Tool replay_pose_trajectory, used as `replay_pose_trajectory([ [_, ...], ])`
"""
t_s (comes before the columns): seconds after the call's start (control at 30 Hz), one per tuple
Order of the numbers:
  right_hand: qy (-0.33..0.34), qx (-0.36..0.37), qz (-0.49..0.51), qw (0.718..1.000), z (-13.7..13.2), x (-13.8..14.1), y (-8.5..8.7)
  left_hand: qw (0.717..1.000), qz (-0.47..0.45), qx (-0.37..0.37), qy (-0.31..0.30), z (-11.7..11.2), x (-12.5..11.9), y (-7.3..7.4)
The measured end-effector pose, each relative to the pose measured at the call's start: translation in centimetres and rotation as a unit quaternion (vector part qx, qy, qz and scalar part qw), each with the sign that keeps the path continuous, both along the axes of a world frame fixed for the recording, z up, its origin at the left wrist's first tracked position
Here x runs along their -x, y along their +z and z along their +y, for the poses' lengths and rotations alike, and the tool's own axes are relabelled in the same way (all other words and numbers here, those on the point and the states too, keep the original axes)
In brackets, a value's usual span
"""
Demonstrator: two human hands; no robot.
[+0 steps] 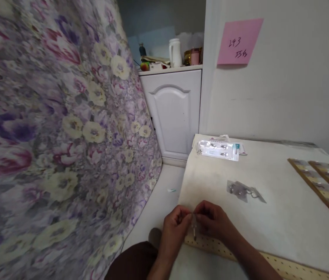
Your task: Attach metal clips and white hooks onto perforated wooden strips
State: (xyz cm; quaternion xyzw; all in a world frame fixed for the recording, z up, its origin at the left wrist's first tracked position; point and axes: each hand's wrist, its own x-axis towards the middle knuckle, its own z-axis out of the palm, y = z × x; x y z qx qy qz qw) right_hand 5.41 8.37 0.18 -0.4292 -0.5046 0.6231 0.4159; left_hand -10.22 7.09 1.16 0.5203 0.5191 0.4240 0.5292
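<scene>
Above the table's front left edge, my left hand (176, 227) and my right hand (212, 218) meet, fingertips pinched together. Between them is a clear adhesive hook (194, 229), its narrow metal part hanging down. The fingers cover most of its transparent upper part. Farther back on the table lie a few more clear hooks (242, 191), thin see-through squares with metal hooks, overlapping one another. Neither hand touches those.
A blister pack (218, 151) with metal hooks lies at the white table's (269, 167) back left. Wooden strips (319, 186) bearing clear squares are on the right. A perforated board (287, 266) runs along the front edge. A floral curtain (74, 155) hangs left; a white cabinet (176, 112) stands behind.
</scene>
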Motion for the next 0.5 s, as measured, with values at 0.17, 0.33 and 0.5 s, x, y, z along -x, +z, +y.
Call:
replay_pose_trajectory([
  [0.17,-0.006,-0.006,-0.025,1.0,-0.1,-0.1,-0.4,0.999,0.034,-0.02,0.013,-0.1,-0.2,0.4],
  [0.33,0.005,0.011,0.001,1.0,-0.5,0.0,-0.3,0.989,0.1,-0.055,0.098,-1.9,1.4,1.0],
  [0.5,0.021,-0.03,-0.077,0.996,-1.1,0.0,0.5,0.975,0.155,-0.045,0.155,-6.0,2.2,-0.4],
])
